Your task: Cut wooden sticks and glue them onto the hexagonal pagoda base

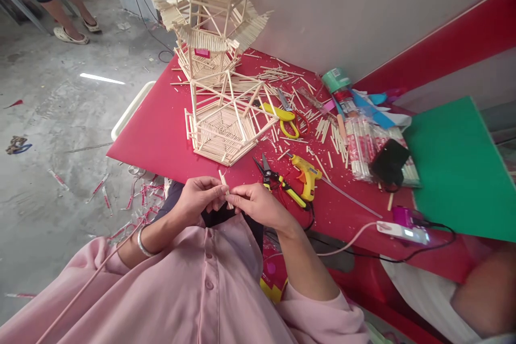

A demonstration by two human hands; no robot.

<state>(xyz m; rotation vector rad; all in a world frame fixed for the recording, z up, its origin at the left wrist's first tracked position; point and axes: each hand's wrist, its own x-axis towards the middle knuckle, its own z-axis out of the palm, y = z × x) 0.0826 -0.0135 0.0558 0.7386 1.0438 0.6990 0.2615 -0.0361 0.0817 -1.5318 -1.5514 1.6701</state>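
Note:
Close to my body, just off the table's front edge, both my hands pinch short wooden sticks. The fingers of my left hand are closed on them from the left. My right hand grips their lower part, and the fingers partly hide how many there are. Beyond my hands stands a hexagonal stick frame with a woven-looking stick floor and slanted struts. Behind it rises a tiered stick tower with sloping roofs. Right of my hands lie black-and-yellow pruning shears and a yellow glue gun.
Yellow-handled scissors lie among scattered stick pieces on the red table. Packed chopsticks, a dark phone-like object and a power bank with cables sit to the right. Torn wrappers litter the floor. Another person's legs show.

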